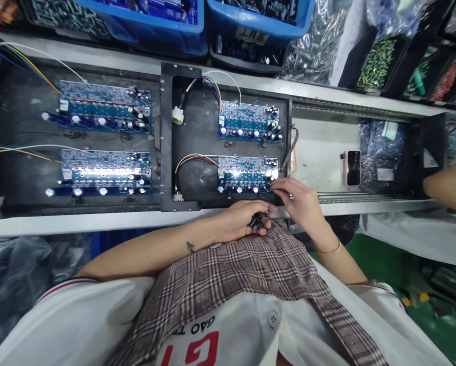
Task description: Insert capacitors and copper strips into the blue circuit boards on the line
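Note:
My left hand (243,219) is at the front rail with its fingers curled around several small black electronic parts (255,220), whose exact kind I cannot make out. My right hand (298,199) reaches to the lower right corner of the nearer circuit board (247,172) in the right-hand black tray (199,185). Its thumb and index finger are pinched together there, and what they hold is hidden. White-topped capacitors (239,189) stand along that board's near edge. Behind it lies another blue circuit board (247,119) with wires attached.
A second black tray (22,122) on the left holds two more wired boards (106,168). Blue bins (152,25) of parts stand behind. A phone (352,168) and bagged parts (388,152) lie to the right. Another person's arm (449,185) enters at the right edge.

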Motion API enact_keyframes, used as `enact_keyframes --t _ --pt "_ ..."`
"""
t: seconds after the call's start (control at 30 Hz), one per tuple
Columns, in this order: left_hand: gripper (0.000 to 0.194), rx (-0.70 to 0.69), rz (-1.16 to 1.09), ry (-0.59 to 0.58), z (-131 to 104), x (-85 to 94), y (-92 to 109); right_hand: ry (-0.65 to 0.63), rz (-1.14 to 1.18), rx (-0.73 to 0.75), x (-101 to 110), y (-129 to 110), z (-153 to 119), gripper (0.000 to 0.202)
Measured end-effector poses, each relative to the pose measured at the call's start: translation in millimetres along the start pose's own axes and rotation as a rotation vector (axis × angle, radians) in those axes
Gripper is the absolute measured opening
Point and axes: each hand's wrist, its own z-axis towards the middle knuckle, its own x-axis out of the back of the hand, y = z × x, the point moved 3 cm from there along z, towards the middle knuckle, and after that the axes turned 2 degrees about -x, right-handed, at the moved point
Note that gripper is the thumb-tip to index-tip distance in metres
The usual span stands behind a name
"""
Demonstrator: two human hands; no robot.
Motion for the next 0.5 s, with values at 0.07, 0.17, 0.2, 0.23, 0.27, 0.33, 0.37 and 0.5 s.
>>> enact_keyframes --t 0.07,0.17,0.2,0.23,0.27,0.33,0.37,0.5 --pt "0.023 -0.017 0.006 -0.004 -1 0.8 1 0.002 -0.002 0.014 0 -2 0 0.023" --pt "0.024 -0.04 -0.008 -0.026 -1 1.9 2 0.005 -0.013 0.028 1 -4 -1 0.023" --pt "0.023 -0.046 -0.016 -0.032 0 2.3 2 0.007 -0.023 0.038 0 -4 -2 0.024" --pt "0.022 -0.048 -0.026 -0.04 0 2.7 2 0.009 -0.042 0.055 0 -3 -3 0.025" --pt "0.022 -0.046 -0.036 -0.047 0 3.1 2 0.004 -0.073 0.085 0 -3 -3 0.026" --pt "0.022 -0.033 -0.051 -0.059 1 4.0 1 -0.036 -0.164 0.176 -2 -3 -4 0.028" --pt "0.022 -0.023 -0.053 -0.062 1 4.3 1 -0.064 -0.214 0.229 -2 -3 -5 0.028" --pt "0.026 -0.001 -0.058 -0.046 2 3.8 1 -0.091 -0.282 0.317 4 -12 -12 0.031"
